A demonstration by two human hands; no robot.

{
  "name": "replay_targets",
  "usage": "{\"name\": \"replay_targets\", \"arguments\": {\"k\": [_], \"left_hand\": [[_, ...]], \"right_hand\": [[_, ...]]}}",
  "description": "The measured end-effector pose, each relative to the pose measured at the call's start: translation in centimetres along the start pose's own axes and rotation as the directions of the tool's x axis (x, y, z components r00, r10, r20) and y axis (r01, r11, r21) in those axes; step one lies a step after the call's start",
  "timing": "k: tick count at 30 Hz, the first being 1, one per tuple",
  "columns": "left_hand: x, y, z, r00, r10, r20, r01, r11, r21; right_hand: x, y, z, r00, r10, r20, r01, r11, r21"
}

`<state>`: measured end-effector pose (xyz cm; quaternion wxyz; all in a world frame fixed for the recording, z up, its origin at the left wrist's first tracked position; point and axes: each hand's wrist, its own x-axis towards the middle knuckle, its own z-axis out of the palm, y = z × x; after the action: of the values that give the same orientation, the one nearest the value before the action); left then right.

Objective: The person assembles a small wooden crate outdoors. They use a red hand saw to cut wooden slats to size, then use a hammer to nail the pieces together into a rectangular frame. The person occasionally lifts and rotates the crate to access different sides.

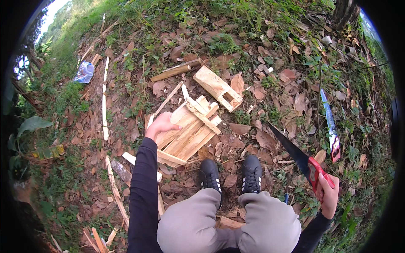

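My left hand (pixel 162 125) grips the left edge of a small wooden panel (pixel 185 137), its thumb lying over the top face. Pale planks laid side by side make up the panel, with a narrow strip (pixel 203 117) across its far end and another strip (pixel 171 157) across its near end. My fingers under the edge are mostly hidden. Off to the right, my right hand (pixel 328 195) is closed round the red handle of a handsaw (pixel 298 157). The saw's dark blade points forward and left, well apart from the panel.
Beyond the panel lie a board with a rectangular cutout (pixel 216 86) and a wood offcut (pixel 170 73). A second red-handled saw (pixel 330 122) rests on leaves at the right. Long thin strips (pixel 105 101) and a clear plastic bag (pixel 84 72) are at the left. My shoes (pixel 209 177) stand close to the panel.
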<state>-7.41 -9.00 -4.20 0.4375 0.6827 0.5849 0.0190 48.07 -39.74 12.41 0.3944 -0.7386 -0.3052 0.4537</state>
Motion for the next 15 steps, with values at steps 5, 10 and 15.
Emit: {"name": "replay_targets", "arguments": {"k": [5,10,15], "left_hand": [[1.5,1.3,-2.1,0.997,-0.043,0.071,0.038,0.997,0.064],[-1.5,7.2,-3.9,0.999,0.033,-0.035,-0.018,0.934,0.356],[-2.8,6.2,-2.9,0.984,0.078,-0.158,0.004,0.885,0.465]], "right_hand": [[-2.0,1.6,0.5,0.994,0.081,0.067,-0.083,0.996,0.020],[-3.2,4.4,0.0,0.997,0.076,0.012,-0.077,0.993,0.093],[-3.9,3.9,1.8,1.000,-0.011,-0.021,0.013,0.993,0.118]]}}
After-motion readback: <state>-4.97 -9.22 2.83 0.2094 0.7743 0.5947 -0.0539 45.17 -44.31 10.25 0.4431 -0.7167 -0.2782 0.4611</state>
